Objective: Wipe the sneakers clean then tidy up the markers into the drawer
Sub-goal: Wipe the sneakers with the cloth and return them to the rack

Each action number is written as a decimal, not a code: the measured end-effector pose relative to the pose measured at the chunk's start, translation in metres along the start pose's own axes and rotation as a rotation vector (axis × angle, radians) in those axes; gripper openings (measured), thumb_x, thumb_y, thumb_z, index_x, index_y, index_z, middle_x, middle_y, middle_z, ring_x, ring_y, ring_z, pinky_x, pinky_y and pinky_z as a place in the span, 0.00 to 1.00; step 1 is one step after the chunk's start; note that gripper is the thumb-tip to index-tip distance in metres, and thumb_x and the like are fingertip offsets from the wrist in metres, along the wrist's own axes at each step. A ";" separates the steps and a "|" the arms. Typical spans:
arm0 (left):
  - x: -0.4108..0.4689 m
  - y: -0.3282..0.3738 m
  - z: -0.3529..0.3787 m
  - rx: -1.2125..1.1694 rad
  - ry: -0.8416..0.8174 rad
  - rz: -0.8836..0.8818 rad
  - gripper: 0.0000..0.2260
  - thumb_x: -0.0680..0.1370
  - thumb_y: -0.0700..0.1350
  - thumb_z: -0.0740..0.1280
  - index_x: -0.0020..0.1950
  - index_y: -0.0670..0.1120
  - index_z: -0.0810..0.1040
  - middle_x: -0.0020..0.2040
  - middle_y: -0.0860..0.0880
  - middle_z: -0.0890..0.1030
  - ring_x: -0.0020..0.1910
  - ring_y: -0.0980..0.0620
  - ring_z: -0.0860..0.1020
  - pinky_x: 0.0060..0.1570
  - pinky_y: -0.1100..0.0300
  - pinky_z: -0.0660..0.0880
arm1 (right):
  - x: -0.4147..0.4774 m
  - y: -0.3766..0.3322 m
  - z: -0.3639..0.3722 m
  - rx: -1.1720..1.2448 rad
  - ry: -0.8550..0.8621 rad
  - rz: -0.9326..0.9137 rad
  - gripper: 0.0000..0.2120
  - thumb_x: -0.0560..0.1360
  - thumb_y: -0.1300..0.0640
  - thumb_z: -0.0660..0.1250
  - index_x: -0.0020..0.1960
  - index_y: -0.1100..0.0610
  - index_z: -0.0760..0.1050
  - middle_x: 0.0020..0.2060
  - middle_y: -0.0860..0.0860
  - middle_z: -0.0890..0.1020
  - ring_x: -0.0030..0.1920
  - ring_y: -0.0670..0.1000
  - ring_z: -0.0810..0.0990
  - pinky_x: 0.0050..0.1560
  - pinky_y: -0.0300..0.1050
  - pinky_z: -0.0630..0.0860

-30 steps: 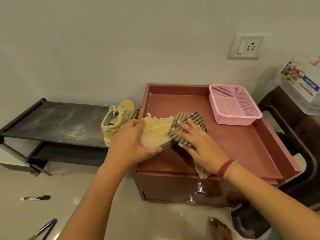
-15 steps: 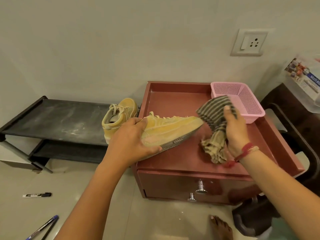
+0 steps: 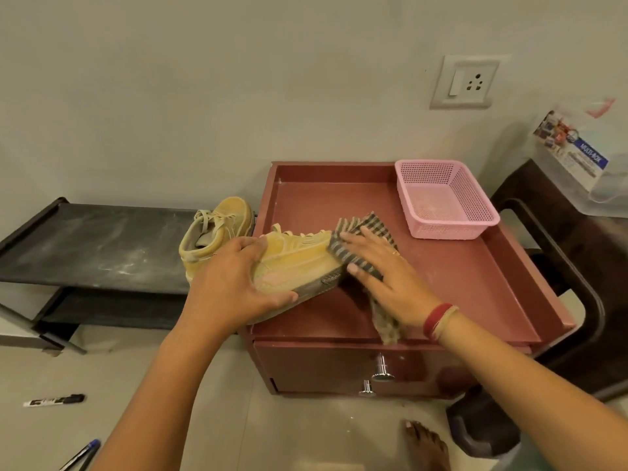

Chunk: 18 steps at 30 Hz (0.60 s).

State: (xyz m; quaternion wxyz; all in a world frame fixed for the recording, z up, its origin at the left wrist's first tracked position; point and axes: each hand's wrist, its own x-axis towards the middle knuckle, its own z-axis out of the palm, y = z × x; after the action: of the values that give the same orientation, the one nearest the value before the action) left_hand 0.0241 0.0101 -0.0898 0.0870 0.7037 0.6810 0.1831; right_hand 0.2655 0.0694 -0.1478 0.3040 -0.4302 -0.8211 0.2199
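Observation:
My left hand [image 3: 234, 283] grips the heel end of a yellow sneaker [image 3: 299, 263] that lies tilted on its side on the red cabinet top [image 3: 441, 277]. My right hand [image 3: 387, 277] presses a striped grey cloth [image 3: 360, 239] over the sneaker's toe, fingers spread flat, with the cloth's tail hanging past the front edge. A second yellow sneaker [image 3: 214, 232] stands on the black shoe rack [image 3: 95, 246] to the left. A black marker [image 3: 54, 400] and a blue pen [image 3: 81, 454] lie on the floor at the lower left. The drawer [image 3: 339, 368] with its metal knobs [image 3: 382, 368] is closed.
A pink mesh basket [image 3: 445, 198] sits at the back right of the cabinet top. A dark chair [image 3: 560, 266] stands to the right, with a clear plastic box [image 3: 584, 164] on it. My bare foot [image 3: 426, 443] is on the floor in front of the cabinet.
My right hand, which had lifted the cloth off to the right half a second ago, has come back down and pressed it on the sneaker's toe. The left hand kept its grip.

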 end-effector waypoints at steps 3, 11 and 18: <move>0.000 -0.001 0.001 -0.012 -0.004 -0.010 0.44 0.63 0.64 0.74 0.74 0.49 0.64 0.71 0.53 0.66 0.68 0.53 0.65 0.63 0.58 0.66 | 0.003 0.011 -0.001 0.145 0.067 0.121 0.21 0.79 0.45 0.55 0.71 0.45 0.61 0.70 0.38 0.61 0.72 0.40 0.53 0.75 0.48 0.52; -0.001 -0.001 0.000 -0.032 -0.018 -0.016 0.44 0.62 0.63 0.75 0.74 0.50 0.64 0.70 0.54 0.67 0.68 0.54 0.66 0.62 0.59 0.65 | 0.011 0.013 0.005 0.340 0.252 0.272 0.20 0.77 0.45 0.57 0.66 0.51 0.71 0.65 0.47 0.73 0.66 0.48 0.70 0.68 0.39 0.65; 0.001 -0.003 0.002 -0.042 -0.002 -0.009 0.44 0.62 0.63 0.75 0.74 0.49 0.64 0.70 0.54 0.67 0.67 0.54 0.66 0.62 0.59 0.65 | 0.011 0.016 0.005 0.163 0.215 0.200 0.19 0.80 0.47 0.56 0.69 0.52 0.68 0.63 0.43 0.70 0.67 0.46 0.68 0.66 0.41 0.62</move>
State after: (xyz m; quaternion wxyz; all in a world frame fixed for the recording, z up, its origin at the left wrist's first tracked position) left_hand 0.0223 0.0115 -0.0923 0.1032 0.6988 0.6800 0.1964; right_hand 0.2665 0.0865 -0.1579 0.4007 -0.5048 -0.7163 0.2677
